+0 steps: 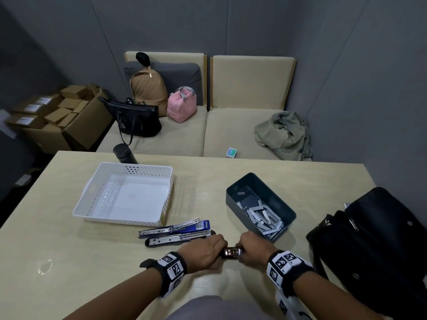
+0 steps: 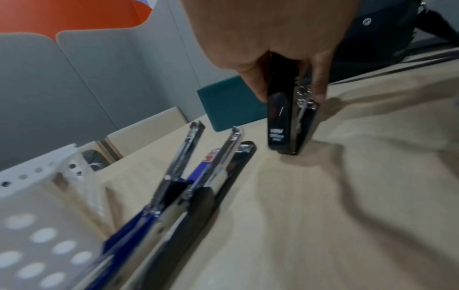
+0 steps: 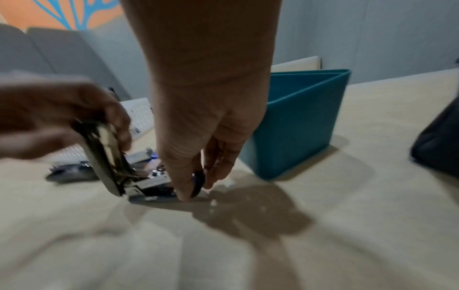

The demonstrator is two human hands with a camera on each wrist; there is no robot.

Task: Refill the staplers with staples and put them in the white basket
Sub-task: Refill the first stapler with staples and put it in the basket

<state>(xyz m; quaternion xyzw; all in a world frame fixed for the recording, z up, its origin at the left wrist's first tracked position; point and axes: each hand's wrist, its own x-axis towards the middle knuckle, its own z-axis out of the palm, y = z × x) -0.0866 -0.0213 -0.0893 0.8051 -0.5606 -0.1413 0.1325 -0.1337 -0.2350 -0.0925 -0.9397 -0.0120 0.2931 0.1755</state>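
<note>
A black stapler (image 1: 232, 252) sits at the table's front middle, held between both hands. My left hand (image 2: 290, 92) grips its black top cover (image 2: 280, 121) between thumb and fingers. In the right wrist view that cover (image 3: 109, 160) is swung up from the hinge. My right hand (image 3: 198, 186) pinches the base end, which rests on the table. Two more staplers lie opened flat just behind: a blue one (image 1: 178, 226) and a black one (image 1: 175, 239). The white basket (image 1: 92, 192) stands empty at the back left. A teal bin (image 1: 233, 192) holds several staple strips (image 1: 265, 218).
A black bag (image 1: 379, 245) lies on the table's right edge, close to my right forearm. A dark bottle (image 1: 123, 153) stands behind the basket. Sofa seats with bags and a crumpled garment lie beyond the table. A wet smear (image 1: 45, 266) marks the table at the front left.
</note>
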